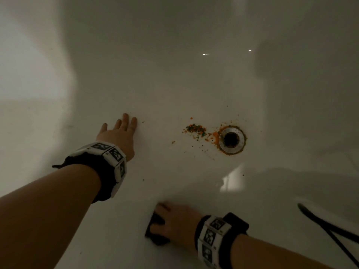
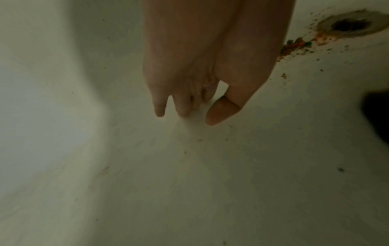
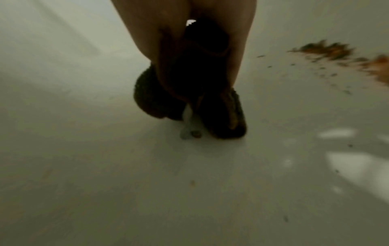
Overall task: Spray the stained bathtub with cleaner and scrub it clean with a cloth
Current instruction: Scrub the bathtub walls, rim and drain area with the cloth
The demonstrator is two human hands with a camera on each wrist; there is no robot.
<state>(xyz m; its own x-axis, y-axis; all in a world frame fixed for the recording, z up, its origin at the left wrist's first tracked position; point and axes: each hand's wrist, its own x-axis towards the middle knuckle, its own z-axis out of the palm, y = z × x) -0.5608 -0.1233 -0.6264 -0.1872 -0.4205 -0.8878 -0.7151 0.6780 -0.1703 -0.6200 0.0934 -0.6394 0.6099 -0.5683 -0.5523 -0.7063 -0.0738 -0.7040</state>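
The white bathtub [image 1: 174, 78] fills every view. Orange and green crumbly stains [image 1: 195, 129] lie on its floor just left of the metal drain [image 1: 231, 139], with an orange ring round the drain. My left hand [image 1: 118, 131] rests flat on the tub floor, fingers straight, well left of the stains and holding nothing. My right hand [image 1: 172, 220] grips a dark cloth [image 1: 155, 228] against the near tub floor, below the stains. In the right wrist view the bunched cloth [image 3: 195, 99] sits under my fingers with a dab of white foam [image 3: 188, 128] at its edge.
A black cord or hose [image 1: 326, 226] runs across the lower right of the tub. Small dark specks [image 1: 143, 179] are scattered over the floor. The tub wall [image 1: 29, 84] rises on the left. No spray bottle shows in any view.
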